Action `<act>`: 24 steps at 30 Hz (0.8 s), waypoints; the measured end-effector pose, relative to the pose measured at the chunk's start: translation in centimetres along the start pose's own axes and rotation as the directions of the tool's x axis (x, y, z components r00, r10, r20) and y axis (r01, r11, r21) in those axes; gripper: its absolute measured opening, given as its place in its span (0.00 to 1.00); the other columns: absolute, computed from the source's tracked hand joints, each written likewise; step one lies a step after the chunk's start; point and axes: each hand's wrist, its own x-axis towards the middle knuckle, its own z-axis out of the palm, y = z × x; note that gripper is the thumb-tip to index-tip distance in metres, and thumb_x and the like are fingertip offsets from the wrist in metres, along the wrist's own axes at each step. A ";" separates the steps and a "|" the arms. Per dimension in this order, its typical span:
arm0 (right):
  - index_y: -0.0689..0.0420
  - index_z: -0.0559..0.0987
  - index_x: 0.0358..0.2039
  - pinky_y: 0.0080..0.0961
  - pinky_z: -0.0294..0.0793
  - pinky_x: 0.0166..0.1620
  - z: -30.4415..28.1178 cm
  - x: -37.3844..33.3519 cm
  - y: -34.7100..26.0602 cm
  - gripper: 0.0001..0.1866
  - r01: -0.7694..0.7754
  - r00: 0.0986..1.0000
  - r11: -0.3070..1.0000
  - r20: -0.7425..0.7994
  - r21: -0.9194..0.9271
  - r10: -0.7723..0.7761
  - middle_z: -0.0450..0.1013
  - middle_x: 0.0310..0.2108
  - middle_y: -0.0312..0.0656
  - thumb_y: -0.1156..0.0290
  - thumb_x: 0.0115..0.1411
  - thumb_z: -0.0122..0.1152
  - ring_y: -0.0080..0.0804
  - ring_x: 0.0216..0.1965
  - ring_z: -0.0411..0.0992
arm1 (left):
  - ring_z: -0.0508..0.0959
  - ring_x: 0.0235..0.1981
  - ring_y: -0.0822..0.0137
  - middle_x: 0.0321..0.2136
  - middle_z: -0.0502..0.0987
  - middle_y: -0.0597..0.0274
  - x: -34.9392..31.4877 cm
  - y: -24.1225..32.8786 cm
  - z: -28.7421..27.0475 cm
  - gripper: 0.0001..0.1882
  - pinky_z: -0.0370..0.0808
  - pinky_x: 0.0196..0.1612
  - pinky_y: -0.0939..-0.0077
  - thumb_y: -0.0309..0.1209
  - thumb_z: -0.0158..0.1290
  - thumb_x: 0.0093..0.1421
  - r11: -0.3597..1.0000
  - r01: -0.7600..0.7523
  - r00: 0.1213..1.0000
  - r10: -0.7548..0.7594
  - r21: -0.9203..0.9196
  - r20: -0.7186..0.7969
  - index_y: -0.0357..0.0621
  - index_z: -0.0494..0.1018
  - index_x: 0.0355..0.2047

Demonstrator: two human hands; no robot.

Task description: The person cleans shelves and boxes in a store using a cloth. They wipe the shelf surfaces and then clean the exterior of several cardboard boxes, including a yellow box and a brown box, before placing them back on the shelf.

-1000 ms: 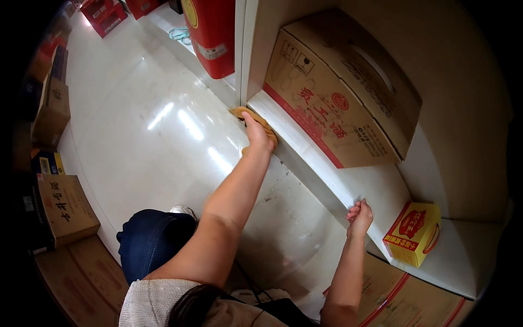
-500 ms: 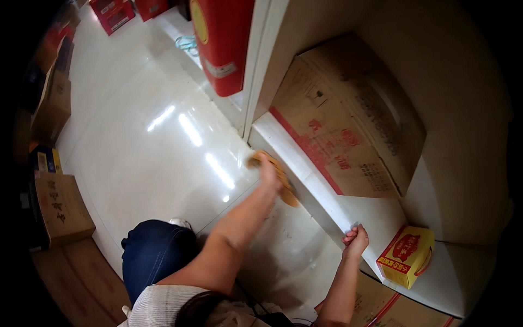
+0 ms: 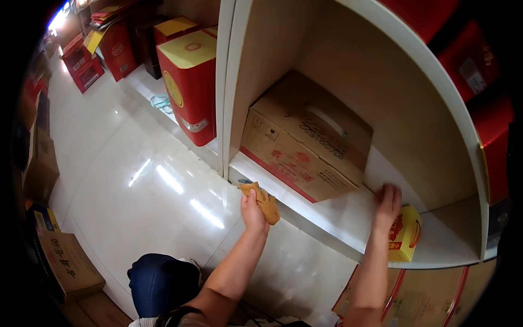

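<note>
My left hand point(image 3: 254, 211) is closed on a yellow-brown cloth point(image 3: 266, 203), bunched up with a grey patch at one end. It is beside the front edge of the low shelf point(image 3: 332, 229). Over that shelf my right hand point(image 3: 388, 204) reaches up with its fingers stretched and blurred; nothing shows in it. A small yellow box point(image 3: 404, 240) with red print and a red handle stands right by it, partly hidden by my wrist. Further left on the shelf sits a large brown carton point(image 3: 305, 147) with a white carry handle.
Beyond the upright divider point(image 3: 227, 92) stands a red and gold tin point(image 3: 190, 87), with a pale-green stringy item point(image 3: 161, 102) beside it. Brown cartons point(image 3: 71, 264) line the left, and others point(image 3: 425, 297) lie below the shelf at right. The tiled floor point(image 3: 136, 212) is shiny.
My left hand has lifted the cloth off the shelf's lower front edge area. My right hand has moved from the shelf edge inward to the yellow box. The view has tilted up, showing more shelving.
</note>
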 end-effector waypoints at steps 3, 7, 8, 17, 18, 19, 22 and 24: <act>0.56 0.70 0.43 0.24 0.68 0.42 5.0 4.5 -3.5 0.13 0.245 0.940 0.928 0.304 -0.282 -0.156 0.72 0.36 0.40 0.67 0.59 0.48 0.30 0.40 0.70 | 0.72 0.35 0.66 0.35 0.69 0.61 -1.8 -0.8 3.1 0.10 0.73 0.37 0.68 0.35 0.41 0.63 0.992 0.121 0.993 -0.120 -0.036 0.016 0.44 0.62 0.39; 0.56 0.70 0.47 0.35 0.64 0.51 12.8 7.6 -4.5 0.19 0.451 0.788 0.694 0.616 -0.561 -0.014 0.69 0.45 0.49 0.65 0.54 0.53 0.43 0.47 0.67 | 0.72 0.36 0.64 0.39 0.67 0.60 -2.3 -0.9 4.8 0.11 0.74 0.38 0.62 0.37 0.42 0.62 0.949 0.297 0.955 -0.294 -0.109 0.043 0.48 0.59 0.42; 0.56 0.70 0.47 0.35 0.64 0.51 13.7 7.9 -4.5 0.20 0.500 0.777 0.625 0.630 -0.599 -0.018 0.69 0.45 0.49 0.65 0.53 0.54 0.43 0.47 0.67 | 0.71 0.36 0.63 0.40 0.67 0.59 -2.2 -0.9 5.2 0.12 0.74 0.38 0.60 0.38 0.42 0.63 0.931 0.341 0.940 -0.337 -0.127 0.052 0.49 0.58 0.43; 0.58 0.74 0.43 0.30 0.68 0.46 17.2 9.4 -7.1 0.22 0.469 0.715 0.470 0.634 -0.747 0.294 0.72 0.39 0.49 0.61 0.46 0.58 0.41 0.43 0.70 | 0.70 0.38 0.60 0.38 0.67 0.59 -0.1 -1.9 6.0 0.18 0.72 0.41 0.55 0.44 0.45 0.61 0.848 0.516 0.852 -0.494 -0.119 0.174 0.51 0.59 0.45; 0.58 0.74 0.41 0.30 0.68 0.45 17.3 9.5 -7.2 0.22 0.439 0.725 0.482 0.616 -0.758 0.309 0.72 0.38 0.49 0.61 0.46 0.58 0.40 0.42 0.71 | 0.70 0.38 0.61 0.38 0.68 0.59 0.2 -2.3 6.0 0.18 0.72 0.41 0.55 0.45 0.45 0.60 0.840 0.530 0.843 -0.505 -0.119 0.186 0.51 0.59 0.45; 0.58 0.74 0.40 0.30 0.68 0.44 17.3 9.6 -7.2 0.22 0.408 0.734 0.495 0.598 -0.767 0.322 0.73 0.36 0.49 0.60 0.46 0.58 0.40 0.40 0.71 | 0.70 0.39 0.62 0.39 0.67 0.60 0.7 -2.5 5.9 0.19 0.73 0.41 0.57 0.45 0.46 0.60 0.830 0.548 0.828 -0.520 -0.106 0.209 0.51 0.58 0.46; 0.59 0.75 0.37 0.31 0.69 0.42 16.8 10.0 -6.1 0.21 0.403 0.760 0.512 0.589 -0.759 0.275 0.74 0.33 0.48 0.58 0.47 0.58 0.39 0.36 0.72 | 0.70 0.41 0.64 0.43 0.65 0.63 0.9 -2.7 5.9 0.22 0.73 0.41 0.59 0.45 0.48 0.59 0.812 0.579 0.799 -0.546 -0.076 0.254 0.51 0.56 0.48; 0.59 0.75 0.36 0.32 0.69 0.40 16.8 9.5 -5.9 0.21 0.411 0.776 0.522 0.588 -0.747 0.229 0.74 0.30 0.47 0.56 0.48 0.58 0.39 0.34 0.72 | 0.70 0.42 0.64 0.43 0.65 0.63 0.8 -2.4 6.1 0.24 0.73 0.42 0.60 0.46 0.49 0.58 0.830 0.552 0.816 -0.519 -0.075 0.255 0.52 0.55 0.49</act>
